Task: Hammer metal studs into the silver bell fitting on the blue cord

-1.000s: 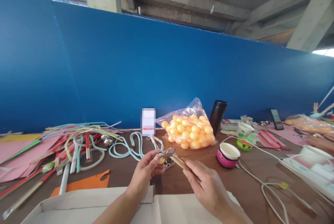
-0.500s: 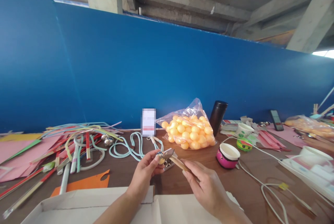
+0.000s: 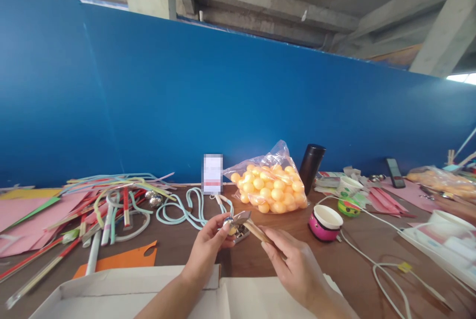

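Observation:
My left hand (image 3: 206, 249) pinches a small silver bell (image 3: 227, 221) between thumb and fingertips, above the brown table (image 3: 260, 254). My right hand (image 3: 293, 264) grips a tool with wooden handles (image 3: 256, 232); its metal tip (image 3: 241, 218) touches the bell. A small pile of silver bells (image 3: 241, 232) lies on the table just under the tool. Both hands hover over the far edge of a flat cardboard box (image 3: 148, 294).
A bag of orange balls (image 3: 269, 187), a black flask (image 3: 310, 165), a pink cup (image 3: 324, 221), a light blue cord (image 3: 182, 210) and white cables (image 3: 375, 259) lie on the table. Colored straws and paper (image 3: 92, 205) fill the left. Another person's hand (image 3: 451, 202) shows at far right.

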Available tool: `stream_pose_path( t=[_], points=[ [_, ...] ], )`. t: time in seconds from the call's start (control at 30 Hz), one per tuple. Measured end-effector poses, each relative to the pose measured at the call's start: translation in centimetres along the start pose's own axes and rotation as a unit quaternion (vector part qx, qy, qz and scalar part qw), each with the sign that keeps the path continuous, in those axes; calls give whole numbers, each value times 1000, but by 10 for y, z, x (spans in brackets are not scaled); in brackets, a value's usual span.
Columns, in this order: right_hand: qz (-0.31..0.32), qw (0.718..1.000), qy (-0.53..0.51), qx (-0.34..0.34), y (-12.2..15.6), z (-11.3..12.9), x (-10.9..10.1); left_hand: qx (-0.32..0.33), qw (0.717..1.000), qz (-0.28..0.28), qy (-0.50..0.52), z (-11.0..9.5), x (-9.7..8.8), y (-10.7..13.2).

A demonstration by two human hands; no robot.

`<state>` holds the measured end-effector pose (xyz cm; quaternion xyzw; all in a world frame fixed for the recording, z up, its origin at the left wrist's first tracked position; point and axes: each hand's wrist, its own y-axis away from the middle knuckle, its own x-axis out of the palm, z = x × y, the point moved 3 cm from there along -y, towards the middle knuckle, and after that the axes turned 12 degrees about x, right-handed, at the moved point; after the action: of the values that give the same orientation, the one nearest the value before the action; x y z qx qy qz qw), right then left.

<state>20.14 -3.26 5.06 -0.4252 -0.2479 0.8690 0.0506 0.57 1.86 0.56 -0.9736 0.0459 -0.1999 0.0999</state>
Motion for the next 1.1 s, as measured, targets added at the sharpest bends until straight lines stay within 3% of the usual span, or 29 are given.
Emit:
stream_pose_path(
  t=[0.37, 0.6, 0.8, 1.1],
  points=[
    [18, 1000, -11, 16, 0, -1, 0, 7, 1000, 2, -2, 0, -1, 0],
    [-10, 999, -36, 16, 0, 0, -4, 3, 1000, 5, 0, 2, -2, 0],
    [24, 1000, 2, 16, 1, -5, 1, 0, 1000, -9, 1, 1, -1, 0],
    [26, 999, 9, 18, -1, -5, 0, -10, 999, -21, 29, 2, -1, -2]
  ],
)
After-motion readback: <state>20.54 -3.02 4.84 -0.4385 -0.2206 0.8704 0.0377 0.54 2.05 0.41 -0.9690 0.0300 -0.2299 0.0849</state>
